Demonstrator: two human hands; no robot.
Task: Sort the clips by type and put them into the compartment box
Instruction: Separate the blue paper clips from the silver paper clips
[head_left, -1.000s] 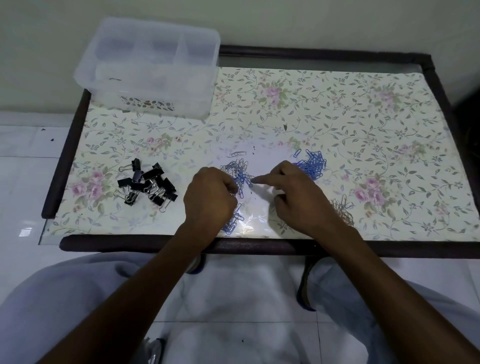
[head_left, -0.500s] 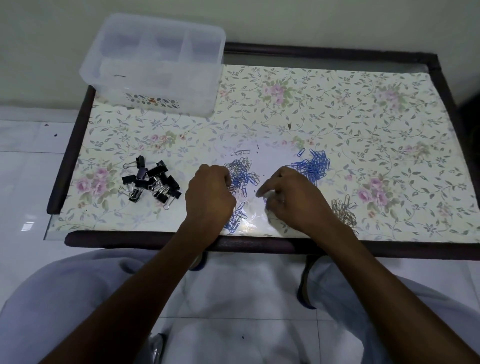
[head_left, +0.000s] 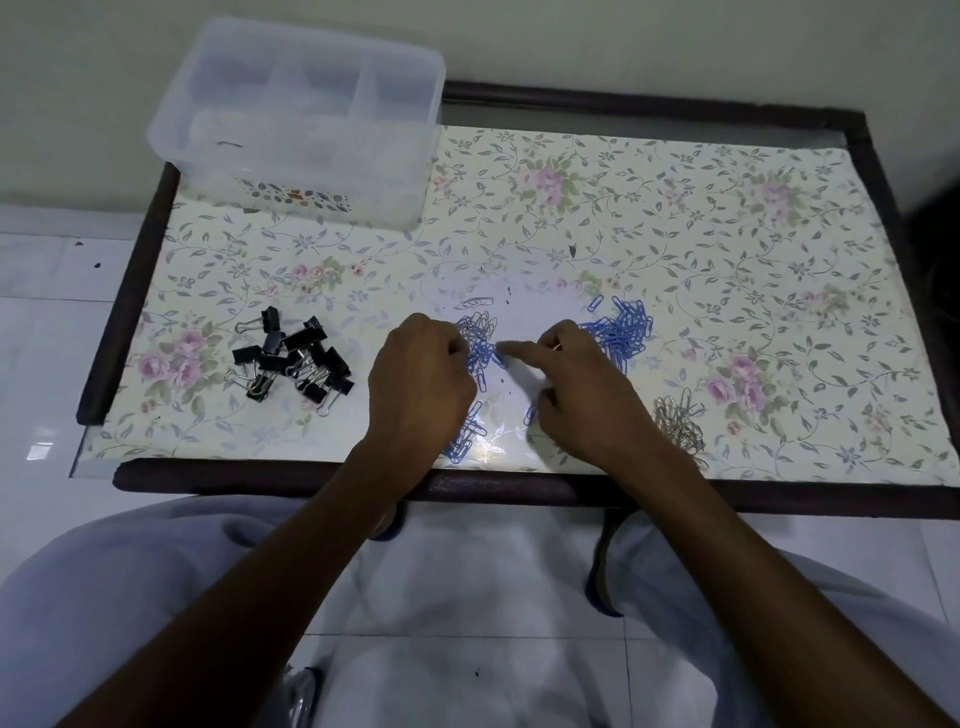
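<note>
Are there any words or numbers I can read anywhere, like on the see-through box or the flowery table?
No words or numbers can be read here.
Clear plastic compartment box: its front carries a strip of small dark and orange shapes, too small and blurred to tell whether they are letters.
Floral table cover: only flowers and leaves, no writing.
</note>
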